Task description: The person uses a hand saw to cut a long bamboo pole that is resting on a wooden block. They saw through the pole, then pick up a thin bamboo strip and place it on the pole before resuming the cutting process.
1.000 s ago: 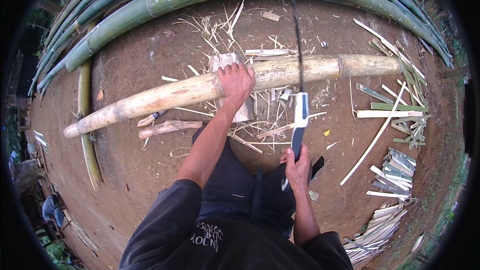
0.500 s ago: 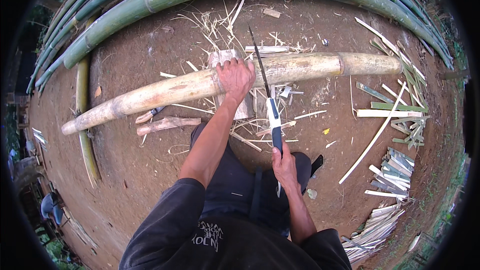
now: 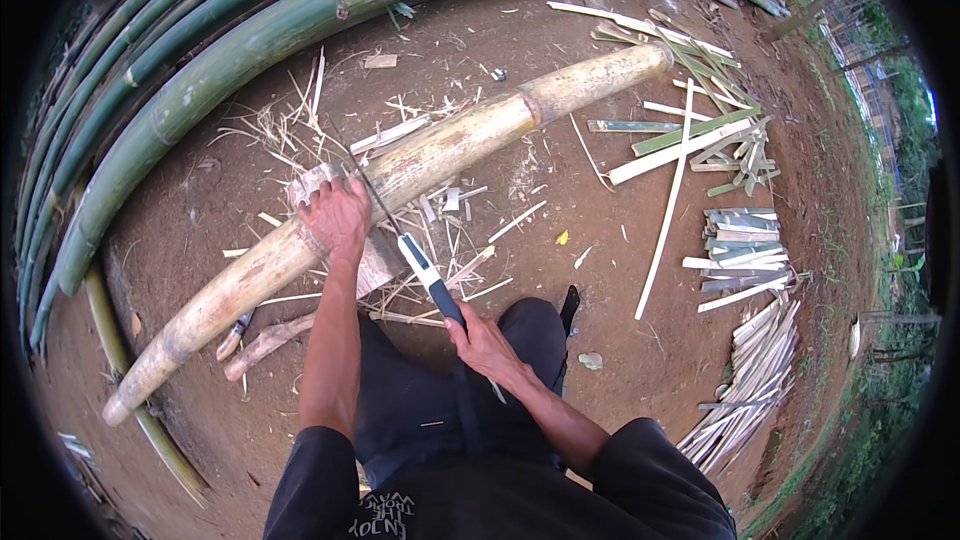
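A thick pale bamboo pole (image 3: 450, 145) stretches diagonally in front of me, its left end nearer and its right end farther. My left hand (image 3: 338, 215) grips it from above, fingers curved over the top close to a wooden block (image 3: 378, 265) beneath. In my right hand (image 3: 485, 345) is a handsaw (image 3: 428, 272) with a white and dark handle. Its thin dark blade lies across the pole just right of my left fingers, teeth too fine to make out. The blade's tip reaches beyond the pole's far side.
Long green bamboo poles (image 3: 330, 10) are stacked along the far side. A knife (image 3: 235, 335) and a rough stick (image 3: 268, 345) lie left of my legs. Split strips (image 3: 740, 360) are piled at the right. A thinner pole (image 3: 108, 320) passes under the pale pole's left end.
The view has turned toward the right, so the pole now looks more slanted and the strip piles show more fully. Both hands keep their holds, with the saw still across the pole.
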Demonstrator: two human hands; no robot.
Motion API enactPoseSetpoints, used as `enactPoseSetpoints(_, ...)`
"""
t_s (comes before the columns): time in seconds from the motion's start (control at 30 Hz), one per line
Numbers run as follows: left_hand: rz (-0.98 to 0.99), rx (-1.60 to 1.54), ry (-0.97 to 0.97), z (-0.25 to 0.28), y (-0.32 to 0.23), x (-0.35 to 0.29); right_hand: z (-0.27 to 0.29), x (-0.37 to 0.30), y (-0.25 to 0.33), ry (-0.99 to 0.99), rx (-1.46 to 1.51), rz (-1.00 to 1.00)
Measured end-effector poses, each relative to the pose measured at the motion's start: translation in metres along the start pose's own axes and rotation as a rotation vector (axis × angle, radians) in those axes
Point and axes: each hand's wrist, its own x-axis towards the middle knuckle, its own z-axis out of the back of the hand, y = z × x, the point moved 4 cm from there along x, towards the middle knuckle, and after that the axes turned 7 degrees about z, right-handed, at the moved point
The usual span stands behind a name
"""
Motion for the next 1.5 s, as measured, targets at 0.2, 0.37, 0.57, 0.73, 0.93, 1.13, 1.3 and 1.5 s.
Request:
enactPoseSetpoints(0.2, -0.022, -0.001, -0.06, -0.003, 0.003, 0.001, -0.007, 0.009, 0.006, -0.026, -0.049, 0.028)
enactPoseSetpoints(0.37, -0.037, -0.02, -0.085, -0.004, 0.004, 0.001, -0.002, 0.01, 0.009, -0.011, -0.017, 0.024)
enactPoseSetpoints(0.57, -0.04, -0.002, -0.008, -0.003, 0.007, 0.003, 0.008, 0.002, 0.02, -0.129, -0.004, 0.072)
enactPoseSetpoints(0.73, -0.053, -0.03, -0.038, -0.009, 0.006, 0.006, 0.019, 0.009, 0.024, -0.105, -0.066, 0.018)
enactPoseSetpoints(0.93, -0.056, -0.105, -0.032, -0.009, 0.01, 0.004, 0.012, 0.011, 0.016, -0.08, -0.119, 0.06)
enactPoseSetpoints(1.13, -0.042, -0.118, -0.045, -0.008, 0.008, 0.004, 0.007, 0.014, 0.011, -0.053, -0.125, 0.035)
enactPoseSetpoints(1.3, -0.057, -0.1, -0.095, -0.007, 0.008, 0.005, 0.003, 0.016, 0.01, -0.051, -0.117, 0.048)
enactPoseSetpoints(1.5, -0.045, -0.092, -0.077, -0.006, 0.008, 0.005, 0.001, 0.015, 0.01, -0.054, -0.112, 0.066)
